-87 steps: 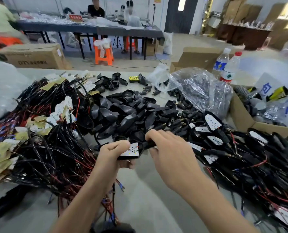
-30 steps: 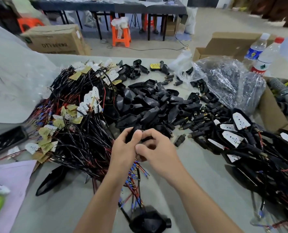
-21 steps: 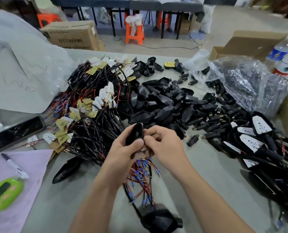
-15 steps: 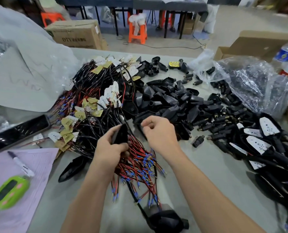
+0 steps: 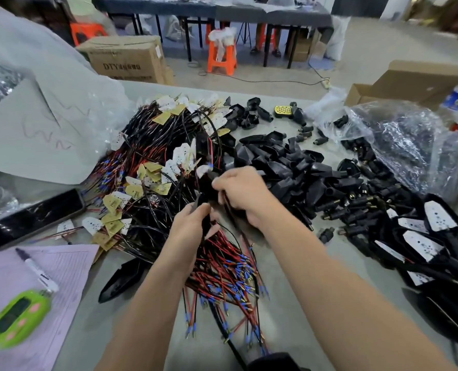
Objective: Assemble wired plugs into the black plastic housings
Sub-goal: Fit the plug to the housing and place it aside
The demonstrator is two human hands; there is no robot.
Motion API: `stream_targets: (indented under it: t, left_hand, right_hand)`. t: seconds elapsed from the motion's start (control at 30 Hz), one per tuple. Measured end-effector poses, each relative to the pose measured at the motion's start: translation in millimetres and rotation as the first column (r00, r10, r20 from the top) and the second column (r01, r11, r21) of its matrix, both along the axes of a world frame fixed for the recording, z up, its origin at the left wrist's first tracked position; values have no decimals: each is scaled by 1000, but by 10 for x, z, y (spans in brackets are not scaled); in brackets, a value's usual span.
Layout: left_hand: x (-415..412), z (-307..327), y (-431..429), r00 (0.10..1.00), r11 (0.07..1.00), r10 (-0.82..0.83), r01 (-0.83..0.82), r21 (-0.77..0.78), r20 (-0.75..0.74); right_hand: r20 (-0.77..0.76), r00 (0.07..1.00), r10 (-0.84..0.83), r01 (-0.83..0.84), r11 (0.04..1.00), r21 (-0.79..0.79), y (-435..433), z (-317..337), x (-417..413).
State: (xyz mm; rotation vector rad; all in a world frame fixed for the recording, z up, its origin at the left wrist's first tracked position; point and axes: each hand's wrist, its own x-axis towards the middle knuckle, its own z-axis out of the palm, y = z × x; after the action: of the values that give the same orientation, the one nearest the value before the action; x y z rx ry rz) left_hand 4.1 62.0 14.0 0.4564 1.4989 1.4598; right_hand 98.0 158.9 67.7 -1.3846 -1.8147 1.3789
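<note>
My left hand (image 5: 189, 231) grips a black plastic housing (image 5: 201, 203) over the tangle of red and black wires (image 5: 222, 266) with blue-tipped ends. My right hand (image 5: 245, 192) is just above it, fingers curled around black wires pulled from the wire pile (image 5: 155, 167), which carries white and yellow tags. A heap of loose black housings (image 5: 289, 170) lies right of my hands. Assembled pieces with white labels (image 5: 423, 236) are piled at the far right. What my right fingers pinch is partly hidden.
A phone (image 5: 36, 218), a marker (image 5: 36, 270) and a green timer (image 5: 17, 318) on pink paper (image 5: 70, 263) lie at the left. A clear bag of plugs (image 5: 399, 145) and a cardboard box (image 5: 410, 84) are at the right. One housing (image 5: 123, 279) lies alone near the front.
My right hand has moved up and forward into the wire pile and closed on black wires. My left hand still holds the black housing, now slightly lower.
</note>
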Motion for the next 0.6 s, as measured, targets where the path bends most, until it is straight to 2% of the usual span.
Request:
stream_targets:
  t: [0.1, 0.17, 0.23, 0.33, 0.47, 0.6]
  left_hand:
    - [49, 18, 29, 993, 995, -77, 71, -73, -86]
    - [90, 30, 40, 992, 994, -87, 79, -78, -95]
    - [116, 47, 41, 995, 998, -57, 55, -23, -79]
    - [216, 115, -42, 997, 999, -37, 37, 6, 66]
    - [564, 193, -164, 964, 980, -201, 199, 28, 175]
    - [845, 216, -253, 906, 920, -383, 356, 164, 182]
  right_hand:
    - [-349, 931, -105, 49, 985, -166, 64, 361, 309]
    - [-465, 875, -138, 55, 981, -188, 70, 534, 534]
    - [-441, 891, -107, 52, 989, -135, 16, 570, 705]
    - [-474, 876, -93, 28, 989, -143, -91, 471, 901]
    - [-558, 812, -169, 112, 985, -134, -163, 322, 1134]
    - [-510, 829, -229, 235, 971, -53, -189, 196, 1294]
